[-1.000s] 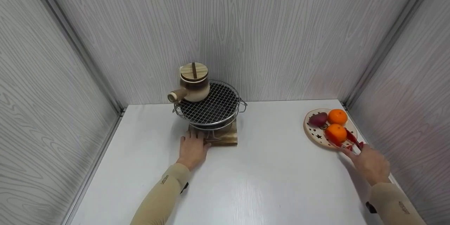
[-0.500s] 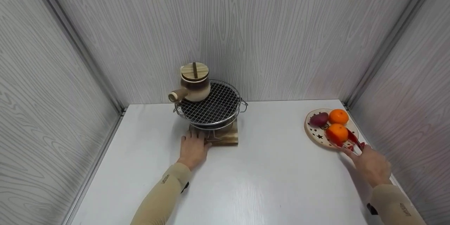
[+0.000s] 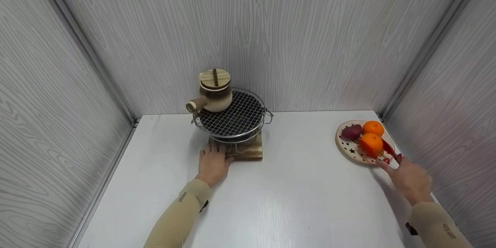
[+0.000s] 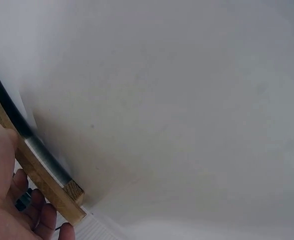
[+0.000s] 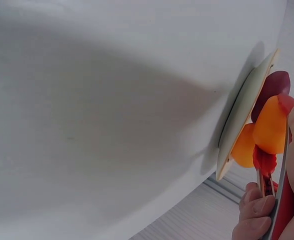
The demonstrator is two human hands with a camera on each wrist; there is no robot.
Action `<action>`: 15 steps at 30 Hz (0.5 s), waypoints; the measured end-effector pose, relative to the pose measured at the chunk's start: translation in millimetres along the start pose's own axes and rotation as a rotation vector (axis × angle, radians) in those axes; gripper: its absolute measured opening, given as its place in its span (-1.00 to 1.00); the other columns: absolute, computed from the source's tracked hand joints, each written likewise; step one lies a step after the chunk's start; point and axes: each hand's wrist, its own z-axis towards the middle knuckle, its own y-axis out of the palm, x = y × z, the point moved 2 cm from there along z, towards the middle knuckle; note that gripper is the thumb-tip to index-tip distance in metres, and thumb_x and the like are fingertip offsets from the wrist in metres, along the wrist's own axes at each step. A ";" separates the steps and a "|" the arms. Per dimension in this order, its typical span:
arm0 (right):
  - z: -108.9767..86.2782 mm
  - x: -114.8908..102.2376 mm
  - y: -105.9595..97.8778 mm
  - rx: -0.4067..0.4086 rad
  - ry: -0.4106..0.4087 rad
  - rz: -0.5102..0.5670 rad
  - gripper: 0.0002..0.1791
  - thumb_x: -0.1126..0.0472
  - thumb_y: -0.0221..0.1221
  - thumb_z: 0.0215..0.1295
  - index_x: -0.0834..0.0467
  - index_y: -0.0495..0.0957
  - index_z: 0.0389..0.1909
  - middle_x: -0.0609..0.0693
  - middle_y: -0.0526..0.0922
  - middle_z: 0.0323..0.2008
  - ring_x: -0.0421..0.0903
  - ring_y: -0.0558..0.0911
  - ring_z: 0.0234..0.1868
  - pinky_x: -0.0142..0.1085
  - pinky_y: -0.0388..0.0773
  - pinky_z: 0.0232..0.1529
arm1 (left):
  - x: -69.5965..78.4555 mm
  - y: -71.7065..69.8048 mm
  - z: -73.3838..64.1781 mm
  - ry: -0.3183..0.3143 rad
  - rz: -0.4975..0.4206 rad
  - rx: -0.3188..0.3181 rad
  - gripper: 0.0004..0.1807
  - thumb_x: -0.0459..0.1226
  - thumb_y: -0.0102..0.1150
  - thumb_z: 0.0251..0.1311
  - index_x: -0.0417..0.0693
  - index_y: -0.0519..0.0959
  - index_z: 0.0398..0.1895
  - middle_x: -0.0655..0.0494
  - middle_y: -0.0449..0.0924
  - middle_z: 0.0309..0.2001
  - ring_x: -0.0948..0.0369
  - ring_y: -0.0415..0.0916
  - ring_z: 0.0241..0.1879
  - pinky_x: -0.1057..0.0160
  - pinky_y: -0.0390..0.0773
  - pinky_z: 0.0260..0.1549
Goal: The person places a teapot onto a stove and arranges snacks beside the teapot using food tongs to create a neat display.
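My right grip (image 3: 411,180) curls round red-tipped tongs (image 5: 287,207), clamped on the front orange (image 3: 372,143) over the starred plate (image 3: 346,152), near the tabletop's (image 3: 302,197) right edge; wide room leftward. Forearm angled forward. My left grip (image 3: 212,166) holds the wooden board (image 3: 252,153) under the wire grill (image 3: 240,118).

Orange fruit (image 3: 371,144), black-starred cream plate (image 3: 345,147)

There are two hands (image 3: 213,166) (image 3: 411,180), two sleeves (image 3: 178,213) (image 3: 436,223), two black straps (image 3: 204,206) (image 3: 411,229), two oranges (image 3: 373,128) (image 3: 371,143) and one purple item (image 3: 351,132). There is one plate (image 3: 340,147), one pair of tongs (image 5: 285,210) with two red tips (image 5: 264,160) (image 5: 287,102), one pot (image 3: 217,100) with one lid (image 3: 223,79) and one side handle (image 3: 197,104), one grill (image 3: 242,118) and one board (image 3: 252,151). The tabletop (image 3: 286,186) is one, the walls (image 3: 248,27) (image 3: 58,85) (image 3: 457,104) number three.
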 end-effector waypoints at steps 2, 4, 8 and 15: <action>-0.1 -0.7 -1.5 -0.004 0.000 -0.003 0.36 -0.78 -0.01 0.39 0.51 0.34 0.46 0.25 0.47 -0.36 0.19 0.50 -0.36 -0.10 0.40 -0.40 | -0.3 1.2 0.0 0.005 0.004 0.007 -0.25 0.10 0.33 0.55 -0.20 0.46 0.55 -0.44 0.48 0.47 -0.32 0.50 0.37 -0.31 0.59 0.26; -0.1 -1.4 -3.0 -0.004 -0.002 -0.010 0.36 -0.77 -0.01 0.39 0.51 0.35 0.46 0.23 0.46 -0.38 0.19 0.49 -0.36 -0.10 0.40 -0.39 | -0.8 3.0 0.2 0.011 0.006 0.017 -0.25 0.10 0.34 0.55 -0.20 0.46 0.54 -0.44 0.49 0.46 -0.32 0.50 0.36 -0.31 0.59 0.25; -0.3 -4.0 -6.5 -0.004 -0.005 -0.014 0.32 -0.75 0.01 0.41 0.51 0.38 0.42 0.17 0.39 -0.42 0.16 0.48 -0.39 -0.11 0.40 -0.40 | -1.2 5.1 1.0 0.014 0.007 0.016 -0.24 0.10 0.33 0.55 -0.20 0.45 0.56 -0.44 0.50 0.47 -0.33 0.49 0.38 -0.32 0.58 0.27; -2.1 -10.4 -11.9 0.016 -0.015 -0.017 0.39 -0.81 -0.05 0.36 0.50 0.39 0.45 0.25 0.48 -0.41 0.21 0.52 -0.39 -0.07 0.40 -0.41 | -1.7 3.4 1.1 0.000 0.026 -0.025 -0.19 0.13 0.26 0.59 -0.21 0.38 0.65 -0.47 0.39 0.59 -0.37 0.44 0.49 -0.37 0.55 0.36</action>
